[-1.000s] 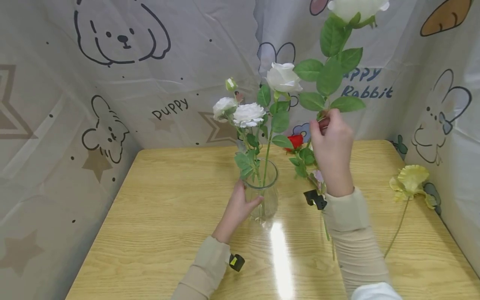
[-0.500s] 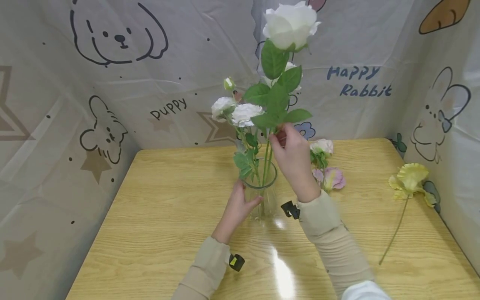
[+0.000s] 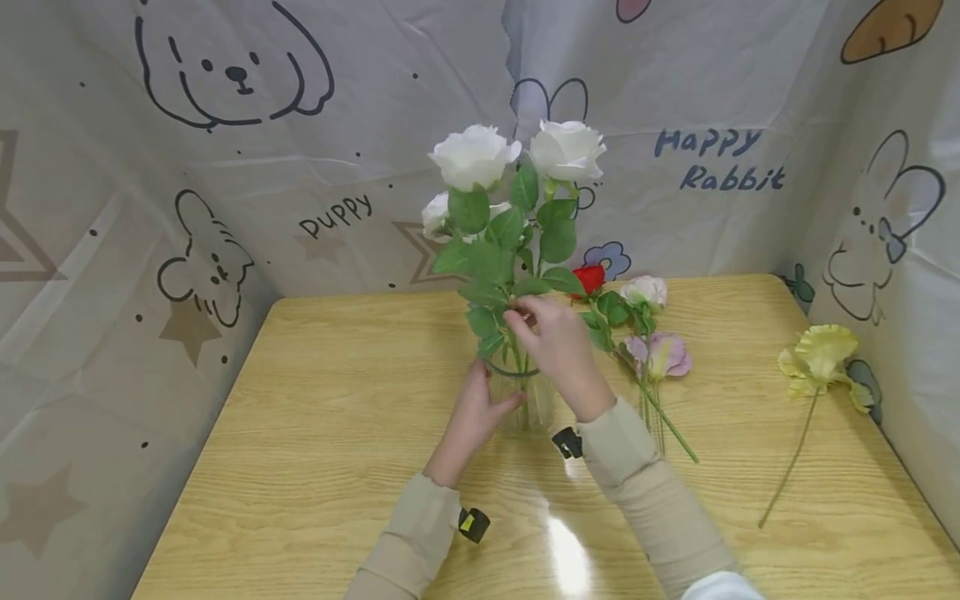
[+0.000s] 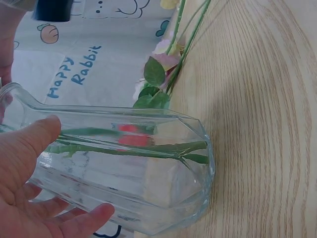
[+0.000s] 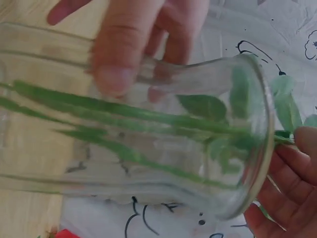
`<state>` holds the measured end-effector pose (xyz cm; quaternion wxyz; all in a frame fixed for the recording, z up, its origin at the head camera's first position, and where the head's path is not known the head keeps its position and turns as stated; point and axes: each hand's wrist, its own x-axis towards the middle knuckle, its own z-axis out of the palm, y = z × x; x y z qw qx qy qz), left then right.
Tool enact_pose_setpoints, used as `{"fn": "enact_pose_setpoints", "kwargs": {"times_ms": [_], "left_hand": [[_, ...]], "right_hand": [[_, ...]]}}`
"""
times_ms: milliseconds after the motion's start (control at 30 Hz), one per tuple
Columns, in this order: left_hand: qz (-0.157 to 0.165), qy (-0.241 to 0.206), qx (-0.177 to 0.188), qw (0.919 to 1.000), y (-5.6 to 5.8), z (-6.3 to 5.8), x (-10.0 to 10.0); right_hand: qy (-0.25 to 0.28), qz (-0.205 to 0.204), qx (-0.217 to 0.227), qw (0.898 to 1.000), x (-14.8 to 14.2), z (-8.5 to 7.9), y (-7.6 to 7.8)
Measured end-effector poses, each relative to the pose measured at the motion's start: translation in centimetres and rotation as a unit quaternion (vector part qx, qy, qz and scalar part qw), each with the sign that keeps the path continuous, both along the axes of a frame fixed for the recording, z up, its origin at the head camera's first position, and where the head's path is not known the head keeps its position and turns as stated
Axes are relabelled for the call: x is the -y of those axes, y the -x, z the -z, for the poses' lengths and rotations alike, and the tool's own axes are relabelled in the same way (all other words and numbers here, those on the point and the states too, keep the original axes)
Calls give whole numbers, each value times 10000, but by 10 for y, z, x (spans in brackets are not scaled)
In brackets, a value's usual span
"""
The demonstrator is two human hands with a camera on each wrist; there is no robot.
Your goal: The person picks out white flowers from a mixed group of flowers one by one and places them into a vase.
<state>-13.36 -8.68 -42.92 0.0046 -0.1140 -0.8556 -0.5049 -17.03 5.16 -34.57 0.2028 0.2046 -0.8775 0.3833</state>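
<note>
My left hand (image 3: 474,417) grips the side of a clear glass vase (image 4: 173,203) standing on the table, thumb on one side and fingers round the other. Just above the rim, my right hand (image 3: 558,346) pinches the leafy stem of a white rose (image 3: 474,157). That rose stands upright over the vase, hiding most of the smaller white flowers (image 3: 435,215) behind it. Beside it a second white rose (image 3: 567,150) rises from the vase. Through the glass, green stems (image 4: 133,152) reach down to the base in the left wrist view.
Right of the vase lie a red rose (image 3: 588,281), a pale pink flower (image 3: 645,292) and a purple flower (image 3: 663,356), stems toward the front. A yellow flower (image 3: 823,358) lies near the wooden table's (image 3: 337,400) right edge. Printed cloth (image 3: 375,83) encloses the back and sides.
My right hand has brought the white rose leftward from the right and lowered it into the vase opening. The left hand keeps its hold on the vase.
</note>
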Motion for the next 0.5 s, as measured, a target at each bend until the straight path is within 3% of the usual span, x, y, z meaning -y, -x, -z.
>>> {"fn": "enact_pose_setpoints", "kwargs": {"times_ms": [300, 500], "left_hand": [[-151, 107, 105, 9998, -1, 0, 2], [-156, 193, 91, 9997, -2, 0, 3]], "right_hand": [[174, 330, -810, 9960, -14, 15, -4], [642, 639, -1149, 9892, -27, 23, -12]]}}
